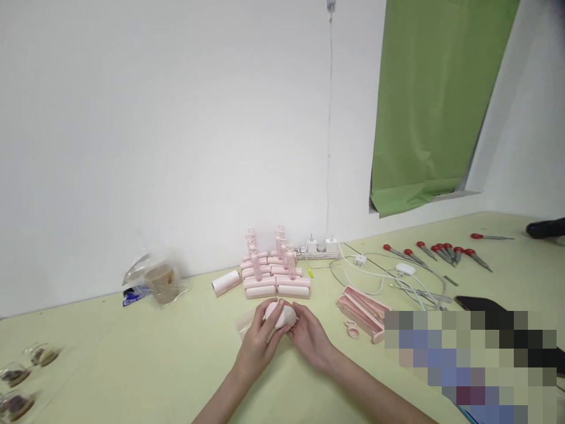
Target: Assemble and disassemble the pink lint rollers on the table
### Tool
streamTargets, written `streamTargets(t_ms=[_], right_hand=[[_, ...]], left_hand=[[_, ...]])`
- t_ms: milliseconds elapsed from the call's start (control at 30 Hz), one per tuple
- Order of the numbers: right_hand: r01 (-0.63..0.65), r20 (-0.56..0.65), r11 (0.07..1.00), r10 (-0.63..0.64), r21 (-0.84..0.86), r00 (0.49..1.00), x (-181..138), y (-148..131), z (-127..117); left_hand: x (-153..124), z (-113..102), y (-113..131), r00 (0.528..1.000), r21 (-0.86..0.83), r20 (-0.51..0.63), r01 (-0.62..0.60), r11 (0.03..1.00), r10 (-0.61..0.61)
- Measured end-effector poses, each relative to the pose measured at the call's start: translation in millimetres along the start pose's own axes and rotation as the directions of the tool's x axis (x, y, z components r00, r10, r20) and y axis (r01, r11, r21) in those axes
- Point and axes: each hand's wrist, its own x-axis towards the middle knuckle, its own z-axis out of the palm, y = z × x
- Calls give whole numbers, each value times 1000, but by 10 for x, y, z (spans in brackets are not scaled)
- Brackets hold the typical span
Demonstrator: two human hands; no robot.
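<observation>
Pale rounded piece (283, 316): between both hands, in front of the stacked pink rollers (260, 282) on the worktop (154, 365).
Left grip (258, 340): clamped on the piece, fingers over its top and left side.
Right grip (312, 341): closed against its right side.
Clear bag (183, 287): a brown tub-like thing (159, 281) inside.
Pink case (359, 320): lying open; contents unclear.
Clear domes (44, 355): dark and yellowish bits inside, far left.
</observation>
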Motion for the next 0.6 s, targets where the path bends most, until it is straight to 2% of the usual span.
streamTargets(t_ms=[267, 500, 600], right_hand=[[24, 0, 999, -24, -45, 1000, -29, -12, 12], [116, 3, 982, -117, -150, 993, -37, -12, -32], [109, 30, 983, -106, -150, 994, -38, -14, -30]], left_hand=[[0, -23, 17, 1000, 46, 20, -10, 999, 9], [3, -26, 13, 1000, -1, 12, -8, 1000, 8], [-6, -16, 11, 1000, -9, 7, -10, 1000, 11]])
